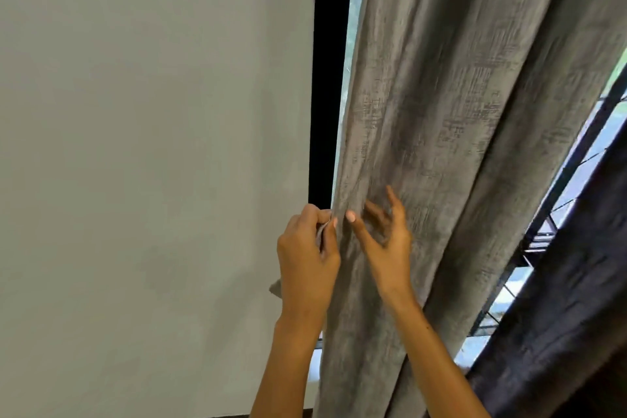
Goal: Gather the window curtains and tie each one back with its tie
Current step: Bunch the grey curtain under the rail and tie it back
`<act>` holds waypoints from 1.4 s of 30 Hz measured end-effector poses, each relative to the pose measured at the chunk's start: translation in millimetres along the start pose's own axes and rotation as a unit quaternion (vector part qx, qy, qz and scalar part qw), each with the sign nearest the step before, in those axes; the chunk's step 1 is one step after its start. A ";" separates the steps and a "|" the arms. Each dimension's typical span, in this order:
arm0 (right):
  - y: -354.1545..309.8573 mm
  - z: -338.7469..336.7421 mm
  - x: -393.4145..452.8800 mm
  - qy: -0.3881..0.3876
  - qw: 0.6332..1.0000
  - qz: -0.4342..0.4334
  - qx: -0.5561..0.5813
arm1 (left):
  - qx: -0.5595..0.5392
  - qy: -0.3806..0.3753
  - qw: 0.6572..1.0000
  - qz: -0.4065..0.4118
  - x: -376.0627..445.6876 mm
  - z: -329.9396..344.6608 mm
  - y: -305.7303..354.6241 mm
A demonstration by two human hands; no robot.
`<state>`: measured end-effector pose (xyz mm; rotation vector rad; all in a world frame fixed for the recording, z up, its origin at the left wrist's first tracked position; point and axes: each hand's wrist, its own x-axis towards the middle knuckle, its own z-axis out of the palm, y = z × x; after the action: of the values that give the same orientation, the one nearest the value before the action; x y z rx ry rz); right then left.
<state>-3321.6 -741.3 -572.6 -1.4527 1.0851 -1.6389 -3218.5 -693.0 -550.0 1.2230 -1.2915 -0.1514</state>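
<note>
— Left hand (307, 258) was up at the gathered grey curtain's (424, 146) left edge, fingers curled, pinching a strip of grey cloth that looked like the tie (321, 231); a scrap of the same cloth (275, 288) poked out below that wrist.

— And the other?

— Right hand (386, 241) lay against the front folds, fingers spread and loosely bent, holding nothing that I could see.

— Which way did the curtain hang?

— Long and near upright, folds running top to bottom, leaning a little rightward toward the top. It sat just right of the black window frame (327, 78), with a plain pale wall (152, 146) on the left.

— Anything crowding it?

— A darker curtain (559, 332) slanted across the lower right, with a metal window grille (556, 214) and daylight between the two. No writing anywhere.
</note>
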 end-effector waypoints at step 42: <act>18.5 10.7 -24.6 0.105 0.969 -0.101 -0.200 | -0.121 0.075 0.990 -0.005 1.8 25.6 -20.5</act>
<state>-3308.2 -728.4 -599.4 -1.7188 1.4958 -1.8225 -3227.1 -718.1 -569.3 1.0138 -1.1011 -0.2129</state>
